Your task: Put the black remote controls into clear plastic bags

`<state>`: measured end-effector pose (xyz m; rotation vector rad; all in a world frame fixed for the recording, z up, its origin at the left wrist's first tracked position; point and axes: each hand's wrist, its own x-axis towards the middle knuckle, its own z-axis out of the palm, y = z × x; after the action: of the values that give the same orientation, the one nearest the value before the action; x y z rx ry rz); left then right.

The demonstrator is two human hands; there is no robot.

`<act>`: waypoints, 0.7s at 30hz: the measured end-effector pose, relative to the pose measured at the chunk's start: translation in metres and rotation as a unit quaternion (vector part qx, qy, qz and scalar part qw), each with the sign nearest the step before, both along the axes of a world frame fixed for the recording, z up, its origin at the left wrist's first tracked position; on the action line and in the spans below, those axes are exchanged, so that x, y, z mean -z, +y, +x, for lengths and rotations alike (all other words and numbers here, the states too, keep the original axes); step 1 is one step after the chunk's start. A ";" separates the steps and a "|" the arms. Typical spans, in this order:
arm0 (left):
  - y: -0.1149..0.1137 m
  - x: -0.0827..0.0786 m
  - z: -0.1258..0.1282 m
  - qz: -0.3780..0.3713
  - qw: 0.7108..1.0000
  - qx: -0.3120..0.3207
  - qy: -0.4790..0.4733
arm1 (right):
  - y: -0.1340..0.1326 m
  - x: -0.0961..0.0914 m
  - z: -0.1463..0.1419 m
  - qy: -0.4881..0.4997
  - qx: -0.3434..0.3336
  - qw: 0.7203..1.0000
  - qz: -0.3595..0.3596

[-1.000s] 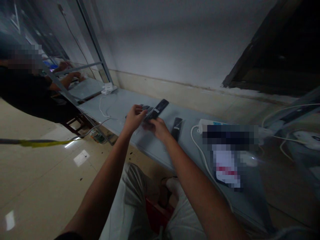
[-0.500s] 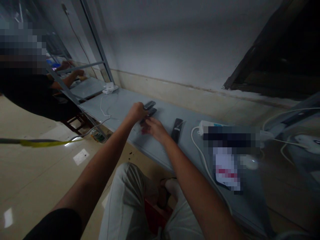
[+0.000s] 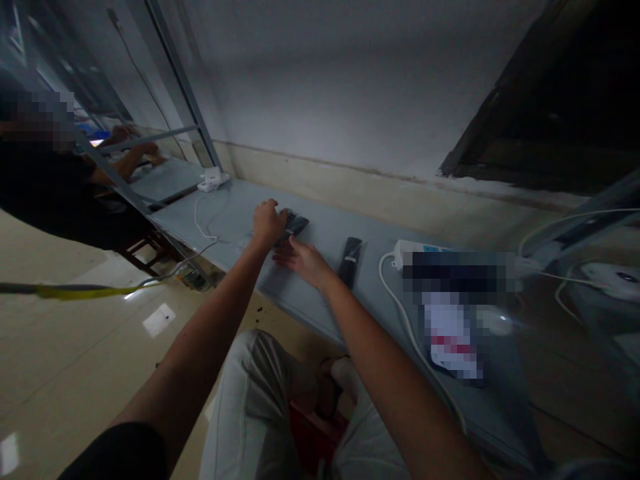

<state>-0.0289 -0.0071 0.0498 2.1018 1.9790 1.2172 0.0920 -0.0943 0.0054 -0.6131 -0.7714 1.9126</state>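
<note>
Two long dark objects in clear plastic wrap (image 3: 299, 225) lie side by side, partly overlapping, on the grey table (image 3: 330, 223). My left hand (image 3: 269, 221) is at their left end, fingers bent and apart, seemingly touching the nearer edge of the wrap. My right hand (image 3: 306, 261) hovers just in front of them, palm turned inward, fingers stretched out with nothing in them. A third dark wrapped object (image 3: 352, 257) with a small pale label lies on the table right of my right hand. What the wrapped objects are is too dim to tell.
A white power strip (image 3: 400, 252) with its cable stands to the right, beside a blurred-out pale item (image 3: 447, 327). A white adapter (image 3: 213, 179) with a thin cord sits at the far left of the table. A co-worker in black (image 3: 55, 180) sits beyond the metal frame.
The wrapped object in my left hand has come down beside the other one. My left hand has loosened and shifted slightly left; my right hand's fingers have drawn back from the pair.
</note>
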 end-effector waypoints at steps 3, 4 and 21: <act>-0.007 -0.009 0.033 0.081 0.964 0.064 -0.245 | -0.007 -0.006 -0.004 0.055 -0.041 0.997 0.017; -0.009 -0.011 0.045 0.085 0.939 0.081 -0.322 | -0.010 -0.009 -0.005 0.070 -0.051 0.996 0.032; -0.029 -0.017 0.084 -0.070 0.980 0.185 -0.036 | -0.023 -0.015 -0.005 0.105 -0.020 0.993 0.045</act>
<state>0.0548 -0.0365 0.0665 2.1886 1.5009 1.0361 0.0866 -0.1169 0.0199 -0.3368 -0.7349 1.9305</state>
